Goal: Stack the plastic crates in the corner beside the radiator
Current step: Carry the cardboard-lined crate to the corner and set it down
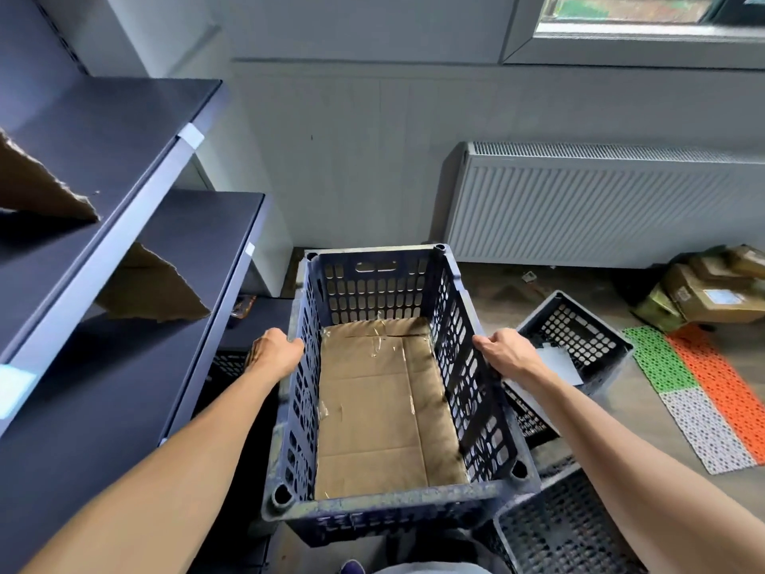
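- Standing along the left side of the floor (517, 292), a dark grey metal shelving unit (124, 130) carries two torn pieces of brown cardboard (153, 287), one on each of two shelves.
- A white ribbed panel radiator (600, 209) is fixed to the far wall, low down, right of the floor's far-left corner.
- A dark blue perforated plastic crate (372, 505), rectangular and open-topped, sits in the middle between the shelving and the radiator. Its far short end points into that corner, just beside the radiator's left end. Whatever is under it is hidden.
- A flat brown cardboard sheet with strips of clear tape (372, 408) lines the bottom of this crate.
- A black perforated plastic crate (579, 325) lies on the floor to the right, just beside the blue one, with a white sheet of paper (559, 362) in it.
- Another black perforated crate (571, 532) shows at the near right edge of the floor.
- Green, orange and white perforated plastic mats (703, 391) lie flat towards the right edge of the floor.
- A heap of brown cardboard boxes (703, 292) sits beyond the mats, below the radiator.
- The left hand (275, 352) grips the blue crate's left long rim, fingers curled over it.
- The right hand (507, 352) grips the right long rim the same way.
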A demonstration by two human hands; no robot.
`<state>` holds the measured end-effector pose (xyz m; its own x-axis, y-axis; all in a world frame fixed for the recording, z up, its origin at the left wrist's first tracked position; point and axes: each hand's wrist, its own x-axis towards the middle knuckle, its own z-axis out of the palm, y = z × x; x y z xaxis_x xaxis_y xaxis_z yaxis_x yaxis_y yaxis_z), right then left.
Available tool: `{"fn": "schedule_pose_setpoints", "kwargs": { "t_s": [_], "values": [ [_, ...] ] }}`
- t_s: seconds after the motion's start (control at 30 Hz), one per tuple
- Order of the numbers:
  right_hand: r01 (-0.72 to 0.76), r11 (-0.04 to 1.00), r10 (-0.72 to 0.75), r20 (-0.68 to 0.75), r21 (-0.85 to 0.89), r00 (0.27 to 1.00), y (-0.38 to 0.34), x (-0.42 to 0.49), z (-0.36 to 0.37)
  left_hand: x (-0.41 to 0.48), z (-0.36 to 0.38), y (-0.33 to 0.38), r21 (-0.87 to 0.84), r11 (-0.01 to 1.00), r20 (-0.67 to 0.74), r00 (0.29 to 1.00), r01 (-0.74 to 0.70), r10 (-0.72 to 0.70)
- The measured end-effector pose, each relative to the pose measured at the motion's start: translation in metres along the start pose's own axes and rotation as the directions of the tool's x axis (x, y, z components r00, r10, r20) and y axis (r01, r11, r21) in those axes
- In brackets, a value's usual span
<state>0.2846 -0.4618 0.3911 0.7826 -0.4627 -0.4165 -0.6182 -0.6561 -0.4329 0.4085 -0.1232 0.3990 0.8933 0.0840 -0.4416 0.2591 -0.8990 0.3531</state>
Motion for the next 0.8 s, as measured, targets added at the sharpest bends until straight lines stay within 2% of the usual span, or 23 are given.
{"fn": "schedule_pose_setpoints", "kwargs": {
  "t_s": [0.23,0.4,0.67,0.8],
  "values": [
    [0.059,0.998,-0.059,0.046,-0.007,0.997,-0.005,0.079,-0.047,0.036,0.000,0.061,-0.046,0.997,-0.037,0.997,0.067,-0.069],
    [0.080,0.997,-0.080,0.013,0.010,0.997,-0.015,0.122,-0.072,0.061,-0.003,0.096,-0.080,0.995,-0.042,0.997,0.058,-0.062],
    [0.032,0.999,-0.032,0.004,0.005,0.999,-0.042,0.187,-0.093,0.127,-0.012,0.136,-0.046,0.998,-0.068,0.997,0.038,-0.041],
    [-0.003,1.000,0.003,0.005,-0.008,1.000,-0.062,0.233,-0.097,0.190,-0.015,0.157,-0.058,0.998,-0.014,1.000,0.019,-0.019]
  ]
}}
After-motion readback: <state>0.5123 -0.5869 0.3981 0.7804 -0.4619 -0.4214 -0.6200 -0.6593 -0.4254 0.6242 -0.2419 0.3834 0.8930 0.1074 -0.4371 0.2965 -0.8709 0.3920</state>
